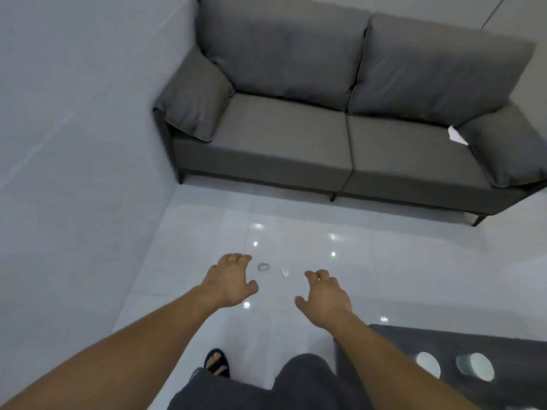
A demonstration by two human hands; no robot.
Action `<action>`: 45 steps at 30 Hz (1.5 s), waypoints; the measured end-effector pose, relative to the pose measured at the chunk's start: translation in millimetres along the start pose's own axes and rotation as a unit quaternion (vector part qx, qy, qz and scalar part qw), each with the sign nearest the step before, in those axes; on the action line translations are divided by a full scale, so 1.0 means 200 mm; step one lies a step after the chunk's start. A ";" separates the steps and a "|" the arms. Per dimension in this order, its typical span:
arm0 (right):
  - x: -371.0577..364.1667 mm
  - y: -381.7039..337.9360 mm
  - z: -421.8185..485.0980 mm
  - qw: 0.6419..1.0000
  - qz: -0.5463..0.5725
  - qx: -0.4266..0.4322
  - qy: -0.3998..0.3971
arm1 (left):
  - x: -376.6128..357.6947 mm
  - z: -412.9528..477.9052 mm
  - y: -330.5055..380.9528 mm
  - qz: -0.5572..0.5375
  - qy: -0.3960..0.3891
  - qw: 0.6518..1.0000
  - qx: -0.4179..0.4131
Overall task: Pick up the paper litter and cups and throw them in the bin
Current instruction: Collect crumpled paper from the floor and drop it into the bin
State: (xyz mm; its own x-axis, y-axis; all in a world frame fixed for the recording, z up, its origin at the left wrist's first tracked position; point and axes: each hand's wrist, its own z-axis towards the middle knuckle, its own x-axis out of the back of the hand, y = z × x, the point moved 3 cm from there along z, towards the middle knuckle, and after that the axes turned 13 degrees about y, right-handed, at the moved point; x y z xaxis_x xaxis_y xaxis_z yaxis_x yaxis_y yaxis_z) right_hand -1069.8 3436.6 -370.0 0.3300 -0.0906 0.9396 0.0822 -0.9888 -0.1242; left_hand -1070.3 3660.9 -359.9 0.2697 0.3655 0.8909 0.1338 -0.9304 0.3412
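Left hand [229, 282] and right hand [325, 298] hover, fingers [236, 257] wide, holding nothing. Cup [263, 267] and paper [284, 272] lie on the floor [414, 261] between them.

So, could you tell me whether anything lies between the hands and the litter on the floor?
Nothing visible does: only bare floor tile separates the left hand and the right hand from the small grey item and the white paper scrap.

A home living room: grey sofa [340, 113], tiled floor [414, 261].
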 end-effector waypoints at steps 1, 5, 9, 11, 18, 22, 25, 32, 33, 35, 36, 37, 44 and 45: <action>0.00 0.01 0.06 1.000 0.009 -0.011 -0.004 | 0.01 0.09 0.00 0.003 -0.015 1.000 -0.008; -0.03 0.05 0.30 0.997 0.041 -0.048 -0.033 | -0.02 0.41 0.03 0.025 -0.075 0.997 -0.022; -0.09 0.13 0.66 0.994 0.072 -0.065 -0.053 | -0.07 0.79 0.06 0.039 -0.114 0.993 -0.009; -0.14 0.18 0.83 0.993 0.078 -0.066 -0.067 | -0.13 0.96 0.07 0.035 -0.125 0.991 0.010; -0.58 0.18 1.39 0.986 0.096 -0.090 -0.104 | -0.60 1.56 -0.12 0.030 -0.195 0.980 0.020; -1.10 0.08 1.73 0.983 0.108 -0.103 -0.105 | -1.09 1.95 -0.34 0.024 -0.214 0.976 -0.003; -1.59 0.05 1.96 0.978 0.134 -0.129 -0.097 | -1.53 2.21 -0.53 0.016 -0.229 0.973 -0.030; -2.61 0.18 2.31 0.969 0.149 -0.176 -0.085 | -2.39 2.48 -0.96 0.017 -0.255 0.966 -0.032; -2.72 0.18 2.34 0.971 0.147 -0.172 -0.078 | -2.47 2.48 -1.02 0.017 -0.260 0.965 -0.031; -2.89 0.17 2.39 0.975 0.144 -0.157 -0.067 | -2.59 2.49 -1.10 0.010 -0.261 0.965 -0.027; -2.95 0.16 2.41 0.977 0.143 -0.149 -0.057 | -2.64 2.49 -1.12 0.005 -0.260 0.965 -0.026; -3.00 0.15 2.42 0.979 0.141 -0.143 -0.041 | -2.68 2.49 -1.14 -0.001 -0.260 0.965 -0.025; -2.75 0.06 2.37 0.968 0.206 -0.046 0.137 | -2.59 2.50 -1.04 -0.079 -0.250 0.964 -0.042; -2.68 0.04 2.36 0.962 0.223 -0.024 0.154 | -2.55 2.50 -1.01 -0.089 -0.258 0.961 -0.046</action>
State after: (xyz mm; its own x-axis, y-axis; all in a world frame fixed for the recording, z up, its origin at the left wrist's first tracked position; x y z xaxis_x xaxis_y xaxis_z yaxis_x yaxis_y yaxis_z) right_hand -802.3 3532.5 -1024.2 0.0281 -0.5308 0.8470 -0.0500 -0.8471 -0.5291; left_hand -757.6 3676.5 -1033.4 0.6900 0.4624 0.5569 0.1438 -0.8416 0.5205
